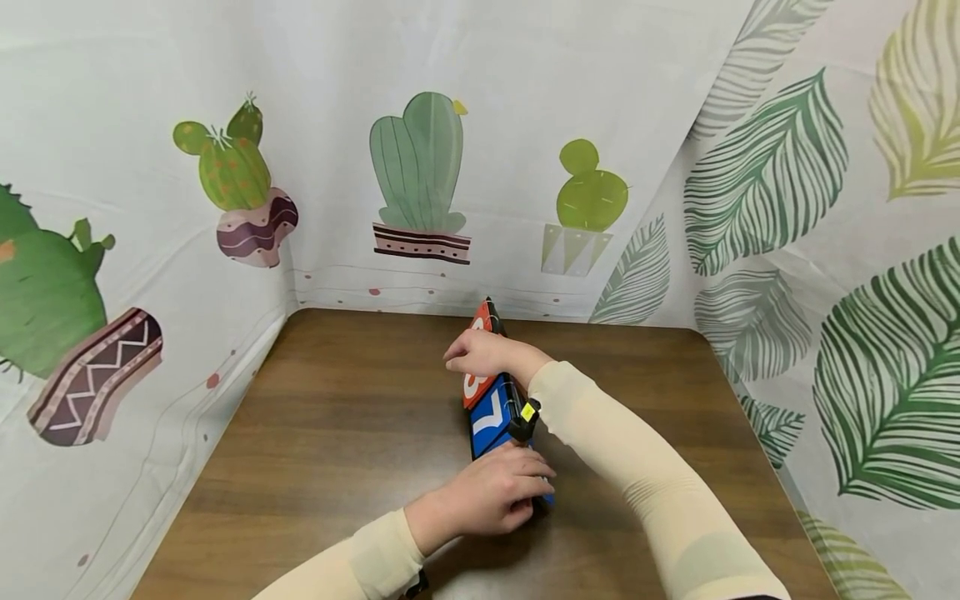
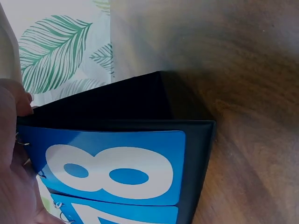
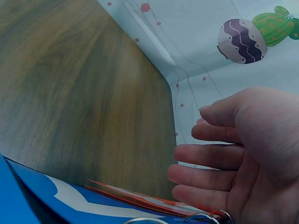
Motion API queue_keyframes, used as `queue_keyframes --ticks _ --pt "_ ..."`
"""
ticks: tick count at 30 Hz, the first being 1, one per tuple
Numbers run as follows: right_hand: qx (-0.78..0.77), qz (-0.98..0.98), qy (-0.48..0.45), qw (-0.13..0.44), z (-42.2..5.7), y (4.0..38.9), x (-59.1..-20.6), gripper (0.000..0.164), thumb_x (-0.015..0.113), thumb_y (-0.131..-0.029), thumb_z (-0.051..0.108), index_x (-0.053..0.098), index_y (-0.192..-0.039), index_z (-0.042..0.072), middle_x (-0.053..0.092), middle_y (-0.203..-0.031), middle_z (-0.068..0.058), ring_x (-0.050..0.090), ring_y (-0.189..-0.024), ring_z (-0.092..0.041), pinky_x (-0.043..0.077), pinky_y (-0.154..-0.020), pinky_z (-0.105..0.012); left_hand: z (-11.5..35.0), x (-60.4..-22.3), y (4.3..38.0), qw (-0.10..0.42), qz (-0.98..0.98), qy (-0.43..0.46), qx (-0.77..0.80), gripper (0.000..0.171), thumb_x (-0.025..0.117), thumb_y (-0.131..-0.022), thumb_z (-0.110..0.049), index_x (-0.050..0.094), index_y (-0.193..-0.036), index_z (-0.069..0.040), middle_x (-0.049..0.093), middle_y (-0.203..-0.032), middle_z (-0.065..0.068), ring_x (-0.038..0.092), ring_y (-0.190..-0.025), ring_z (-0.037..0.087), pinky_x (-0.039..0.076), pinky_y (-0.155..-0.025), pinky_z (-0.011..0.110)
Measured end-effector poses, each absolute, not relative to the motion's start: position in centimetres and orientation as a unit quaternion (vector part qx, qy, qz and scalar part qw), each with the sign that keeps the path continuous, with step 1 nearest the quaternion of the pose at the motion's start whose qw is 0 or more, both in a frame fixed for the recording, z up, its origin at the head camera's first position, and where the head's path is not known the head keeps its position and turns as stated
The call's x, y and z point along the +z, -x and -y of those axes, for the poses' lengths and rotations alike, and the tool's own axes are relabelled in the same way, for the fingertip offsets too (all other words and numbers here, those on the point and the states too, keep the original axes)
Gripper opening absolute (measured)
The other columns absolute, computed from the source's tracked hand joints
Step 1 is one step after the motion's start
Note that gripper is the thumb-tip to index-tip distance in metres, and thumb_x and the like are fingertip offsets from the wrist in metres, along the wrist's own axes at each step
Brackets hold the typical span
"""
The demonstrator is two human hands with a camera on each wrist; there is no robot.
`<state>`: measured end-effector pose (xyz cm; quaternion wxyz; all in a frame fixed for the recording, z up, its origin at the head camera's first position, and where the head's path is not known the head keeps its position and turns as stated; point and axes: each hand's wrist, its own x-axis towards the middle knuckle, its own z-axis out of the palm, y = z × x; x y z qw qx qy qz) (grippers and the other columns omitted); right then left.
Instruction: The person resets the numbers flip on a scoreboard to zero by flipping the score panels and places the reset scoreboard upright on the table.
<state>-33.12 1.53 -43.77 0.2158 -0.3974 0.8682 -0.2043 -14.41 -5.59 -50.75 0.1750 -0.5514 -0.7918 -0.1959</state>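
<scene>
A tabletop flip scoreboard stands tent-like on the table, with a black stand and number cards on metal rings along its top edge. Its blue cards, printed with white digits including an 8, are toward the near end. Red cards sit at the far end, partly covered by my right hand. That hand hovers beside the rings, fingers loosely bent and apart, holding nothing in the right wrist view. My left hand grips the near end over the ringed top edge, fingertips at the back panel's rim.
The brown wooden table extends on both sides of the scoreboard. White cloth printed with cacti and leaves hangs behind and beside it. A black wrist camera with a yellow label is worn on my right wrist, close over the rings.
</scene>
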Motion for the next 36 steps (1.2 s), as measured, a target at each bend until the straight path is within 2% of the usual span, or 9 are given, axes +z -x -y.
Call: queue_keyframes --ticks 5,7,11,15,20,26,30,36 --pt "-0.255 -0.856 0.394 0.218 -2.2 33.9 -43.4 0.037 0.057 -0.105 0.029 0.069 -0.135 0.012 0.076 -0.121 -0.006 0.072 -0.106 -0.018 0.057 -0.096 -0.033 5.6 -51.3 14.5 0.195 0.781 0.558 -0.200 0.025 0.077 -0.079 -0.011 0.076 -0.103 -0.017 0.073 -0.117 -0.005 0.066 -0.114 0.015 0.050 -0.109 0.042" --pt "-0.304 -0.846 0.378 0.219 -2.9 34.3 -42.9 0.038 0.058 -0.104 0.030 0.068 -0.136 0.013 0.077 -0.117 -0.007 0.073 -0.102 -0.021 0.059 -0.092 -0.036 5.6 -51.4 14.5 0.184 0.785 0.555 -0.205 0.023 0.077 -0.080 -0.011 0.075 -0.101 -0.018 0.072 -0.118 -0.005 0.065 -0.116 0.015 0.048 -0.113 0.048" --pt "-0.438 -0.814 0.309 0.225 -5.1 35.4 -41.9 0.038 0.061 -0.103 0.028 0.066 -0.137 0.009 0.075 -0.121 -0.015 0.072 -0.111 -0.037 0.059 -0.097 -0.049 5.6 -51.4 14.2 0.160 0.793 0.551 -0.206 0.021 0.077 -0.082 -0.013 0.076 -0.102 -0.019 0.072 -0.121 -0.005 0.064 -0.121 0.015 0.044 -0.117 0.051" --pt "-0.532 -0.784 0.227 0.226 -7.9 36.9 -42.1 0.041 0.061 -0.104 0.024 0.062 -0.140 0.004 0.071 -0.128 -0.023 0.067 -0.120 -0.045 0.053 -0.103 -0.058 5.6 -51.2 13.8 0.165 0.783 0.566 -0.200 0.023 0.075 -0.085 -0.013 0.076 -0.106 -0.020 0.072 -0.122 -0.006 0.062 -0.123 0.015 0.044 -0.118 0.047" --pt "-0.576 -0.774 0.143 0.223 -11.0 38.3 -44.8 0.043 0.062 -0.104 0.024 0.060 -0.140 0.001 0.072 -0.126 -0.023 0.069 -0.118 -0.041 0.051 -0.106 -0.059 5.6 -51.2 13.3 0.170 0.774 0.574 -0.206 0.021 0.074 -0.088 -0.015 0.076 -0.108 -0.020 0.072 -0.122 -0.007 0.062 -0.122 0.015 0.042 -0.120 0.041" --pt "-0.604 -0.762 0.039 0.230 -12.7 38.3 -49.3 0.043 0.068 -0.099 0.030 0.064 -0.130 0.000 0.073 -0.117 -0.022 0.072 -0.106 -0.034 0.053 -0.105 -0.057 5.7 -51.2 13.1 0.158 0.782 0.564 -0.215 0.017 0.072 -0.091 -0.021 0.075 -0.107 -0.021 0.072 -0.121 -0.007 0.063 -0.122 0.015 0.040 -0.122 0.042" --pt "-0.605 -0.758 0.003 0.243 -12.9 37.8 -51.9 0.047 0.071 -0.096 0.040 0.064 -0.128 0.006 0.072 -0.122 -0.019 0.070 -0.112 -0.033 0.055 -0.102 -0.054 5.6 -51.2 13.1 0.161 0.780 0.558 -0.231 0.014 0.071 -0.091 -0.020 0.075 -0.105 -0.021 0.072 -0.118 -0.008 0.063 -0.120 0.012 0.039 -0.122 0.043" --pt "-0.586 -0.765 0.010 0.267 -12.8 36.6 -54.2 0.063 0.067 -0.095 0.056 0.060 -0.136 0.009 0.070 -0.133 -0.016 0.067 -0.122 -0.035 0.051 -0.107 -0.057 5.3 -51.5 13.2 0.167 0.775 0.555 -0.251 0.015 0.073 -0.089 -0.020 0.076 -0.104 -0.018 0.075 -0.111 -0.006 0.064 -0.116 0.012 0.041 -0.121 0.043"
